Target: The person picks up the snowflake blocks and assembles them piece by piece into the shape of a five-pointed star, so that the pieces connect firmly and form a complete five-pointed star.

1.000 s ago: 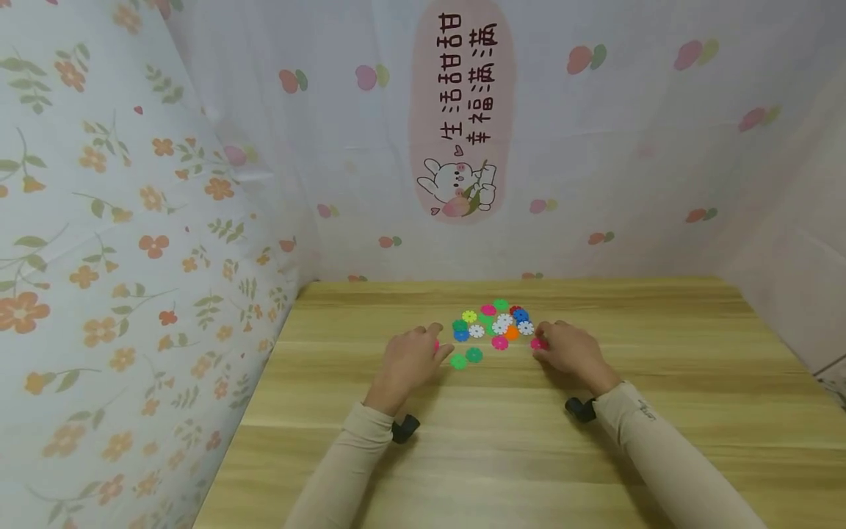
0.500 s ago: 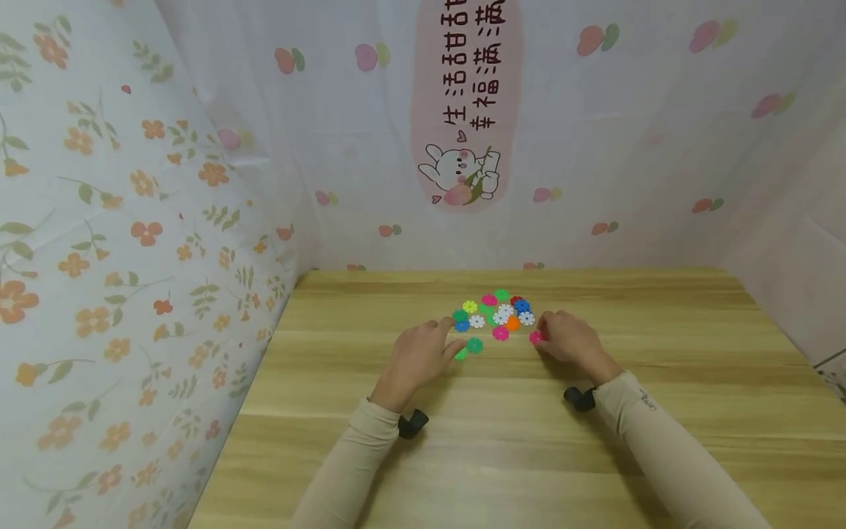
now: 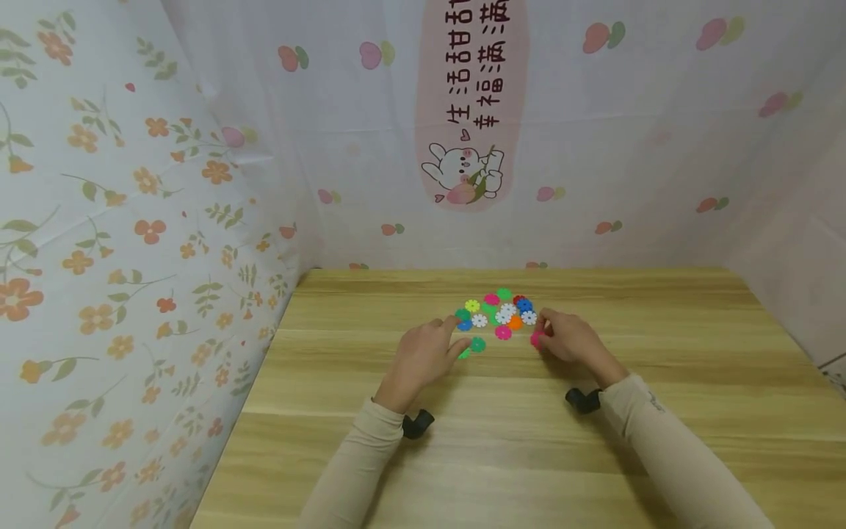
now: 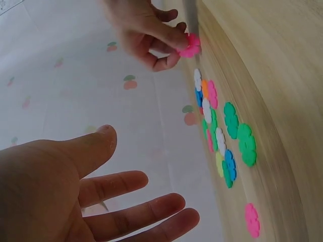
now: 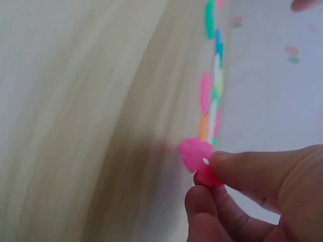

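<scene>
My right hand [image 3: 571,338] pinches a pink flower-shaped plastic disc [image 5: 199,157] between thumb and fingers, at the right side of a loose cluster of similar discs. My left hand [image 3: 423,360] is at the cluster's left side, its fingers spread and relaxed with nothing in them, as the left wrist view shows. Close to its thumb in the head view are a teal disc [image 3: 477,344] and a bright green disc [image 4: 247,144]. Another pink disc [image 4: 252,220] lies apart on the wood; in the head view the left hand hides it.
White discs [image 3: 479,321], a yellow disc [image 3: 472,306], an orange disc [image 3: 515,322] and a blue disc [image 3: 524,305] lie flat on the wooden table [image 3: 502,455], some overlapping. Behind stands a printed cloth [image 3: 370,154]; a floral cloth [image 3: 132,294] hangs along the left.
My left hand has moved right, toward the green discs, and now covers the pink disc beside it. The right hand stays near its place and now has the pink disc tilted up between its fingers.
</scene>
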Demonstrator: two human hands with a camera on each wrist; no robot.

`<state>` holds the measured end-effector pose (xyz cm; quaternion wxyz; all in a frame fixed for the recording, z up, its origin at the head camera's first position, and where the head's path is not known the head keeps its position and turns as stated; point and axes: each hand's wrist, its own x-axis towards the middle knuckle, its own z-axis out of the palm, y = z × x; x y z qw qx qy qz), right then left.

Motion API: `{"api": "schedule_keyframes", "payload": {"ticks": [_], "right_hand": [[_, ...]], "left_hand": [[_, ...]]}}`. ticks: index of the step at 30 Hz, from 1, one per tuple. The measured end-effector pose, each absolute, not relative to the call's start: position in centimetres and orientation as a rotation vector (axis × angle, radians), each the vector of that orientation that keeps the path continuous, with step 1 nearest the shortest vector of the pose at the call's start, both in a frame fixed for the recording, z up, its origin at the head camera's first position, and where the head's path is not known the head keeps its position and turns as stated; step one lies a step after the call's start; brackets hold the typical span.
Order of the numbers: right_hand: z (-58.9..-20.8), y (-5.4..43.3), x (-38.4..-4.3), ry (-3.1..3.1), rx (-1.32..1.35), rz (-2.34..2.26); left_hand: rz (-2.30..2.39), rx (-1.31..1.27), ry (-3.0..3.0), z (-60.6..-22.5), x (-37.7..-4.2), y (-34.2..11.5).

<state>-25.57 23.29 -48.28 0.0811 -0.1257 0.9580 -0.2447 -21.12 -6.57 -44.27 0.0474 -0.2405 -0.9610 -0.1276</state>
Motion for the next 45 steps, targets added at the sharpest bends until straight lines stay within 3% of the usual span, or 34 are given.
{"api": "schedule_keyframes", "payload": {"ticks": [15,23,29,37,45], "right_hand": [[-44.5,18.3,-22.6,2.735,-0.744,-1.288],[-43.1,16.9,-22.1,2.634,-0.807,-1.414],[-43.1,18.0,-23.2,2.607,-0.634,-1.452],[-45.4,21.5,-26.2,2.517,-0.115,-1.62],[-48.5,23.7,-28.2,2.745,-0.026,-1.171]], "left_hand": [[-0.516,-0.907,-2.879,-43.3,-20.4,-4.3],[-0.619,-0.935,-2.81,-43.3,-20.2,-3.9],[-0.645,-0.887,-2.807,-43.4,-20.1,-4.2],[-0.655,-0.866,-2.785,-43.2,-19.9,-4.6],[-0.698,-0.86,-2.797,-43.1,-19.4,-4.5]]}}
